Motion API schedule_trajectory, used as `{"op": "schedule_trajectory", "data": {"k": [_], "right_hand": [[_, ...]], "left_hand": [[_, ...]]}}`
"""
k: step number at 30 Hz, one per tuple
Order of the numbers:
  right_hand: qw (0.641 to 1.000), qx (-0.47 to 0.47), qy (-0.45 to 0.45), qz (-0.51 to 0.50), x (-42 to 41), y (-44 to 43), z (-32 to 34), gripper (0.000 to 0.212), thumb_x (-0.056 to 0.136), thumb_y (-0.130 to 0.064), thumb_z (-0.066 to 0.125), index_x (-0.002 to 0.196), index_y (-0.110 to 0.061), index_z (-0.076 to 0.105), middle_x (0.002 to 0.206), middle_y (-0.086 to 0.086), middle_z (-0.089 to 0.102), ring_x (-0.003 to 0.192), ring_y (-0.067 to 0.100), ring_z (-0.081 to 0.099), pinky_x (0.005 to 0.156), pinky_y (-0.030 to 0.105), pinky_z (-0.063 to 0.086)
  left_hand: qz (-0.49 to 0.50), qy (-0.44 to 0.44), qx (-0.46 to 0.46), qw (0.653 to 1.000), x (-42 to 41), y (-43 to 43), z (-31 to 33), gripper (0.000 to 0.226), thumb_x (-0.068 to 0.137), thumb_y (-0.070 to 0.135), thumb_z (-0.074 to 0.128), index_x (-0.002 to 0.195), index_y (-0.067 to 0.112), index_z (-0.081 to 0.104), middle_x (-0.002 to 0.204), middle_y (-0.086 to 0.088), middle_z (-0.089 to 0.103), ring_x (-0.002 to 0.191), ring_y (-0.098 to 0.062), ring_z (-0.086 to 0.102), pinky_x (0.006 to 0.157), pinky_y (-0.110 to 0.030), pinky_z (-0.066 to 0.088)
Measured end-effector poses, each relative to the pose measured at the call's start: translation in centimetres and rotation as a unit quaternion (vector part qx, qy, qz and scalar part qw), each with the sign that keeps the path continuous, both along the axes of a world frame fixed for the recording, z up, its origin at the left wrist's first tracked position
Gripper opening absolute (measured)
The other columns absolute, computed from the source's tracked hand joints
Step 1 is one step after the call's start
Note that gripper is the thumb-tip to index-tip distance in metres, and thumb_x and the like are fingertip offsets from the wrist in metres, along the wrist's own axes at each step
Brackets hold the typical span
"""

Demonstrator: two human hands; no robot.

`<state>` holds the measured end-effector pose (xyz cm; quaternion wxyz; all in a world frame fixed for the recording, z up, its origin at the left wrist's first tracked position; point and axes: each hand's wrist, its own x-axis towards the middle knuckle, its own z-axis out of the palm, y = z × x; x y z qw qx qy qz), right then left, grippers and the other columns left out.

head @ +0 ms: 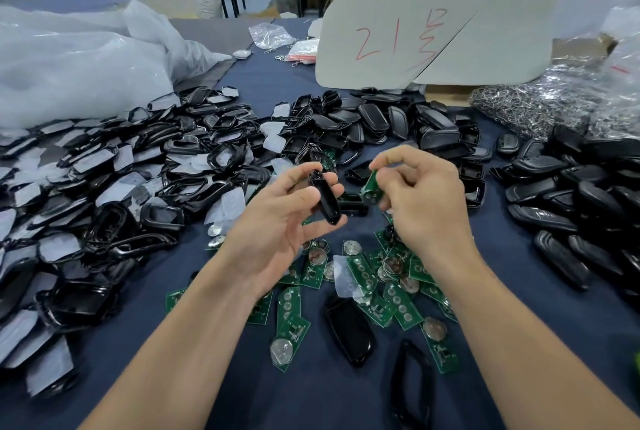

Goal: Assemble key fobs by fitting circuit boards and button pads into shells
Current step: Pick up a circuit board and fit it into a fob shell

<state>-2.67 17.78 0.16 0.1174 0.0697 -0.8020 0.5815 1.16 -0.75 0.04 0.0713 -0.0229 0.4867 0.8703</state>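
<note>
My left hand (277, 225) holds a black key fob shell (325, 197) edge-up between thumb and fingers above the blue table. My right hand (419, 201) pinches a green circuit board (370, 187) with a round coin cell, a short gap to the right of the shell. Below both hands lie several loose green circuit boards (363, 274). A glossy black shell (349, 329) and a black frame (412, 384) lie near the front edge.
A heap of black frames with white film (114, 180) fills the left. Black shell halves (384, 121) pile at the back and on the right (568, 208). White plastic bags (76, 66), a grey card marked 21 (433, 28) and a bag of metal rings (540, 100) stand behind.
</note>
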Motion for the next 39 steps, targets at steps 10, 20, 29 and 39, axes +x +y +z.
{"op": "schedule_trajectory", "data": {"k": [10,20,29,39], "right_hand": [[0.964,0.249,-0.021,0.092,0.6,-1.0,-1.2,0.032,0.084,-0.010,0.078,0.107,-0.031,0.073,0.079,-0.012,0.063,0.069,0.006,0.056,0.073,0.031,0.051],[0.997,0.044,-0.012,0.065,-0.1,-0.7,-0.1,0.033,0.092,-0.006,0.074,0.087,-0.038,0.078,0.102,-0.016,0.059,0.085,-0.010,0.055,0.076,0.011,0.040],[0.999,0.045,-0.014,0.009,0.6,-1.6,-0.6,0.023,0.087,-0.014,0.070,0.092,-0.033,0.083,0.075,-0.015,0.077,0.071,0.001,0.071,0.065,0.022,0.054],[0.998,-0.058,-0.007,-0.033,0.3,-1.4,-0.7,0.051,0.084,-0.004,0.078,0.128,-0.029,0.071,0.108,-0.023,0.071,0.102,-0.016,0.065,0.092,0.011,0.054]], "left_hand": [[0.098,0.057,-0.164,0.980,0.2,0.5,-0.5,0.047,0.091,-0.024,0.053,0.109,0.018,0.062,0.112,-0.001,0.078,0.095,-0.017,0.070,0.084,-0.033,0.057],[0.128,0.049,-0.212,0.968,0.3,0.3,-0.4,0.043,0.082,-0.024,0.065,0.101,0.014,0.065,0.107,-0.006,0.080,0.089,-0.027,0.076,0.078,-0.038,0.065],[0.107,0.066,-0.290,0.949,0.8,1.0,-0.3,0.048,0.077,-0.028,0.061,0.096,0.016,0.060,0.109,0.001,0.080,0.092,-0.024,0.077,0.078,-0.041,0.059],[0.162,0.048,-0.355,0.919,0.5,0.8,-0.9,0.049,0.073,-0.007,0.076,0.077,0.037,0.054,0.077,0.000,0.077,0.059,-0.013,0.061,0.059,-0.030,0.048]]}}
